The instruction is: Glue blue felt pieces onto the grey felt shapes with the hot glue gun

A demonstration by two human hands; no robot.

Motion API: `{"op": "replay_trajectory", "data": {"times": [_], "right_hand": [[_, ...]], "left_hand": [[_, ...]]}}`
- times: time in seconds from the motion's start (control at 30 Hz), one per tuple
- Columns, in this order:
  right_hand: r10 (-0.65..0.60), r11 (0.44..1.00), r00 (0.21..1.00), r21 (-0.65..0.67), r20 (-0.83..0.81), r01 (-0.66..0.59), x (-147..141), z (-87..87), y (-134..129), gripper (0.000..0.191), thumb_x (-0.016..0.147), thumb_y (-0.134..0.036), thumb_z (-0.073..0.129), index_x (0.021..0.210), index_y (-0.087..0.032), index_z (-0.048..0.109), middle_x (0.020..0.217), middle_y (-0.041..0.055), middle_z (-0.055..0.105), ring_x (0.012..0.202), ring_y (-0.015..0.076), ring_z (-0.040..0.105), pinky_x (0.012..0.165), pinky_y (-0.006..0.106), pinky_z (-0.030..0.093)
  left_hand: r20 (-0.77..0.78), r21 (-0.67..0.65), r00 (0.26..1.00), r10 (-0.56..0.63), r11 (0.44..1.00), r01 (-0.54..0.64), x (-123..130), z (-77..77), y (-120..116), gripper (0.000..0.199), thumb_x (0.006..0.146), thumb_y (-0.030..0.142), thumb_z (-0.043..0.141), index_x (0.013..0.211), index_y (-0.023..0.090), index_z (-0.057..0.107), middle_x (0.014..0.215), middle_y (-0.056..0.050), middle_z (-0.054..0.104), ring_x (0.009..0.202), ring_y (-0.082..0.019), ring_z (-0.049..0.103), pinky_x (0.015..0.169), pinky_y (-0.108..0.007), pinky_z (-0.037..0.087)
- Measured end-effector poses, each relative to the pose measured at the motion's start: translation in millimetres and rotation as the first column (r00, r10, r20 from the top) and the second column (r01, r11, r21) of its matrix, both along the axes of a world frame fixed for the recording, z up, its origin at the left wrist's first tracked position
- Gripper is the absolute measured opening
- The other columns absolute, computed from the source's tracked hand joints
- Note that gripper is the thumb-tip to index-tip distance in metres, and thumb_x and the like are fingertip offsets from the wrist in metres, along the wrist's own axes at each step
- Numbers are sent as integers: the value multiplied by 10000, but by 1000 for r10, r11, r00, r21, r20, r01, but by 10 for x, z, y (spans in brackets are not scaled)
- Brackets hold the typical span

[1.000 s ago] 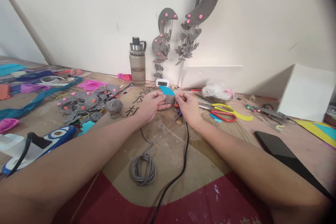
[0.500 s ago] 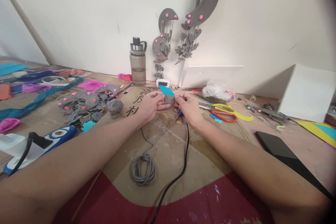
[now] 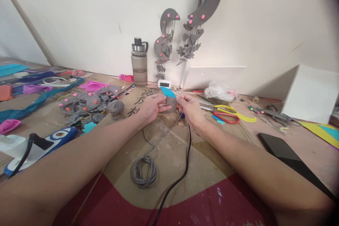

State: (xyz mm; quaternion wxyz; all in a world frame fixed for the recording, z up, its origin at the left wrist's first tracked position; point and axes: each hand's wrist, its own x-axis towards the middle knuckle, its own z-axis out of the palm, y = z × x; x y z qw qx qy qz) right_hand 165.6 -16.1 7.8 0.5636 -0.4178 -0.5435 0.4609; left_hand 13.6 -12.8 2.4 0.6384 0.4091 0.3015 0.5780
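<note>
A blue crescent-shaped craft piece [image 3: 168, 92], its lower part covered in grey, is held up at the centre. My left hand [image 3: 154, 108] grips its left side, thumb above and fingers beneath. At its right edge, the thumb and fingers of my right hand [image 3: 191, 109] are pinched together. Grey yarn [image 3: 166, 133] runs down from below my right hand; what lies between those fingertips is mostly hidden, though it looks like this yarn. A loose yarn coil [image 3: 144, 171] lies nearer to me, and a grey yarn ball [image 3: 116, 108] rests left of my left hand.
A black cable [image 3: 187, 162] crosses the cardboard. Right of my hands lie red-handled scissors [image 3: 226, 117] and a phone [image 3: 277, 145]. A water bottle [image 3: 139, 67] and small clock [image 3: 164, 84] stand behind. Grey moon hangings [image 3: 205, 7] are on the wall. Finished-looking grey pieces [image 3: 79, 103] lie left.
The craft piece has tilted slightly between my fingers, and my right hand has shifted a little. Both hands keep their grip.
</note>
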Motion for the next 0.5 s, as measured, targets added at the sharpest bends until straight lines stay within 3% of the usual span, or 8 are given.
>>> {"op": "replay_trajectory", "data": {"times": [0.3,0.5], "right_hand": [[37,999,999,-36,-28,-38,-10,5,-17,290,626,-429,715,714,-191,576,573,-68,410,467,57,263,442,232,195],[59,997,997,-53,-43,-62,-21,29,-51,293,618,-419,711,691,-182,556,556,-77,407,446,48,274,440,234,210]], "left_hand": [[-20,-27,1000,22,999,-23,-13,-5,23,85,716,180,670,710,115,616,687,-45,652,645,-114,626,817,-381,584],[-21,-21,1000,20,1000,-20,-22,-1,8,114,695,184,671,661,123,581,594,8,561,567,-83,560,788,-368,589]]}}
